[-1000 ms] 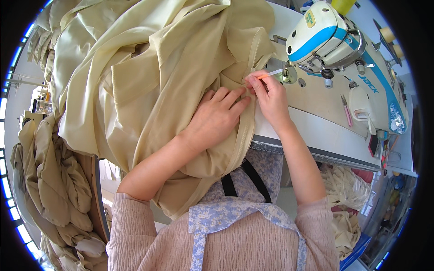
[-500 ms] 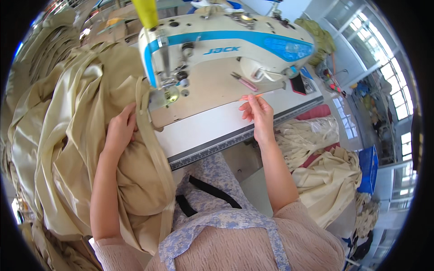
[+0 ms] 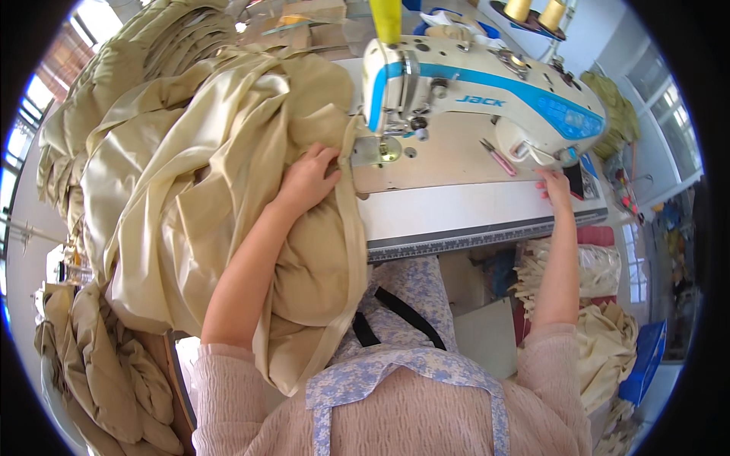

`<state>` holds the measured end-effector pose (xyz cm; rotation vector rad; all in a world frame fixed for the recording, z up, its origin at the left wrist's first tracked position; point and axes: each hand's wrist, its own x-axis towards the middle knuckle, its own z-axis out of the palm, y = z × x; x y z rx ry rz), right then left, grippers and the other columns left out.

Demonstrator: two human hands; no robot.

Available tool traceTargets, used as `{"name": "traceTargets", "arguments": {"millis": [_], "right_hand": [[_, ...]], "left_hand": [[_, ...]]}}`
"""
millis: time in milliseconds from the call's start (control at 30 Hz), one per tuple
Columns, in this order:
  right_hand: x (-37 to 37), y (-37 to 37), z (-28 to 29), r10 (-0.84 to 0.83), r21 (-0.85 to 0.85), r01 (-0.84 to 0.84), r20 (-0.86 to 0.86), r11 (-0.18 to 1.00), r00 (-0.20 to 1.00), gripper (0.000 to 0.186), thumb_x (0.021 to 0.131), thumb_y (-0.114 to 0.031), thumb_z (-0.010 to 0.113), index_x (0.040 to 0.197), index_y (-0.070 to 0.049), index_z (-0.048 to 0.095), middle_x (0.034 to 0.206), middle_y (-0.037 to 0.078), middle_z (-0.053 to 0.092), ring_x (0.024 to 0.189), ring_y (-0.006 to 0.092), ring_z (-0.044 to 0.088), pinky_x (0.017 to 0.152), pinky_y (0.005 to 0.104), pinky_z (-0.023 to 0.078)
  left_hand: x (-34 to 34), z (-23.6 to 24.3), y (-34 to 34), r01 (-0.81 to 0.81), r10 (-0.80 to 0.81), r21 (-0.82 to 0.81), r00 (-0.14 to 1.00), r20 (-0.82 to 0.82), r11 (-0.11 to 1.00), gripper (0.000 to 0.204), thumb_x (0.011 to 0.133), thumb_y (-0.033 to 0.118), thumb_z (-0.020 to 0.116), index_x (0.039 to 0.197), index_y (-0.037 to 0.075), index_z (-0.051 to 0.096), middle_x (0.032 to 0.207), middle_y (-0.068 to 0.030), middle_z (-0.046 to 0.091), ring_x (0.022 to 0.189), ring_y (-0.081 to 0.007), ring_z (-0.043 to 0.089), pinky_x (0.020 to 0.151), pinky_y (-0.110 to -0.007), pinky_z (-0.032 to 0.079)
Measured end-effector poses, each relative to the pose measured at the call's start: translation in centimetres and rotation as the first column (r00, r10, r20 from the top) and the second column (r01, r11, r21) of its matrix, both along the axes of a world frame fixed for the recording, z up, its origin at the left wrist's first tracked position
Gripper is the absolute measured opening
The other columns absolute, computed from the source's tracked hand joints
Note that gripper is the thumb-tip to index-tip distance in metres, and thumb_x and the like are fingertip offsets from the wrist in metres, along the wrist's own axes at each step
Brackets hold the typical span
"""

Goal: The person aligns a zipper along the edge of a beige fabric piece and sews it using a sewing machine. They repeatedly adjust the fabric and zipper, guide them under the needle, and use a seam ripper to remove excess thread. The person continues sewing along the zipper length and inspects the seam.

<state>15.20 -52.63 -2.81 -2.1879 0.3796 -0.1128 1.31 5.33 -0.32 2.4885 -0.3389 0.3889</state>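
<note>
A big heap of satiny beige fabric (image 3: 182, 197) covers the left of the sewing table and hangs over its front edge. My left hand (image 3: 310, 178) lies on it, thumb and fingers apart, close to the sewing machine's (image 3: 487, 95) needle area. Beside that hand runs the fabric's folded edge strip (image 3: 350, 220). My right hand (image 3: 553, 188) is over the right part of the tabletop, next to a dark phone (image 3: 576, 182). Its fingers are loosely bent and slightly apart, with nothing visible in them. Pink-handled thread snips (image 3: 499, 157) rest on the machine bed to its left.
A ruler strip (image 3: 464, 242) follows the table's front edge. Bagged pale pieces (image 3: 589, 262) and cream cloth (image 3: 608, 342) sit at lower right, by a blue box (image 3: 645, 357). More beige garments (image 3: 114, 365) are piled at lower left. Yellow thread cones (image 3: 550, 15) stand behind the machine.
My view has swung left, so the scene sits farther right. My right hand has moved right along the table toward the phone; the thin orange thing at its fingertips no longer shows. My left hand stays on the fabric.
</note>
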Motion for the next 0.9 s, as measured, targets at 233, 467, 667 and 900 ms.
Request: {"name": "traceTargets", "arguments": {"millis": [233, 467, 667, 900], "right_hand": [[0.3, -1.4, -2.0, 0.045, -0.039, -0.041, 0.095, 0.998, 0.994, 0.031, 0.1, -0.025, 0.059, 0.115, -0.004, 0.076, 0.086, 0.007, 0.071, 0.066, 0.0119, 0.065, 0.049, 0.0258, 0.046], [-0.7, -1.0, -1.0, 0.085, -0.069, -0.08, 0.072, 0.994, 0.994, 0.028, 0.105, -0.02, 0.055, 0.117, -0.006, 0.075, 0.085, 0.003, 0.069, 0.063, 0.0067, 0.057, 0.05, 0.0229, 0.045], [-8.0, 8.9, -0.7, 0.12, 0.007, -0.146, 0.535, 0.989, 0.836, 0.019, 0.104, -0.007, 0.051, 0.114, -0.006, 0.067, 0.081, 0.001, 0.064, 0.069, 0.0081, 0.054, 0.065, 0.0234, 0.044], [-15.8, 26.6, 0.9, 0.545, 0.118, -0.6, 0.312, 0.791, 0.779, 0.015, 0.102, -0.008, 0.058, 0.113, -0.006, 0.068, 0.082, 0.005, 0.065, 0.075, 0.0117, 0.062, 0.07, 0.0263, 0.049]], "left_hand": [[0.5, 0.0, -0.2, -0.033, 0.035, 0.055, 0.998, -0.048, 0.998, 0.032, 0.092, 0.011, 0.063, 0.123, 0.008, 0.066, 0.114, -0.0136, 0.063, 0.101, -0.0375, 0.065, 0.087, -0.045, 0.054], [0.5, -0.3, -0.5, -0.053, 0.058, 0.102, 0.997, -0.042, 0.993, 0.031, 0.091, 0.013, 0.065, 0.122, 0.009, 0.067, 0.112, -0.0116, 0.063, 0.102, -0.0329, 0.066, 0.088, -0.043, 0.055], [1.0, -1.0, -0.5, -0.032, 0.029, 0.102, 0.999, 0.032, 0.994, 0.03, 0.09, 0.016, 0.066, 0.12, 0.015, 0.07, 0.109, -0.0112, 0.062, 0.099, -0.0326, 0.068, 0.083, -0.047, 0.057], [0.8, -1.1, -0.7, -0.042, 0.037, 0.117, 0.998, 0.043, 0.992, 0.031, 0.091, 0.015, 0.067, 0.122, 0.014, 0.069, 0.109, -0.0105, 0.063, 0.098, -0.0329, 0.067, 0.081, -0.046, 0.057]]}}
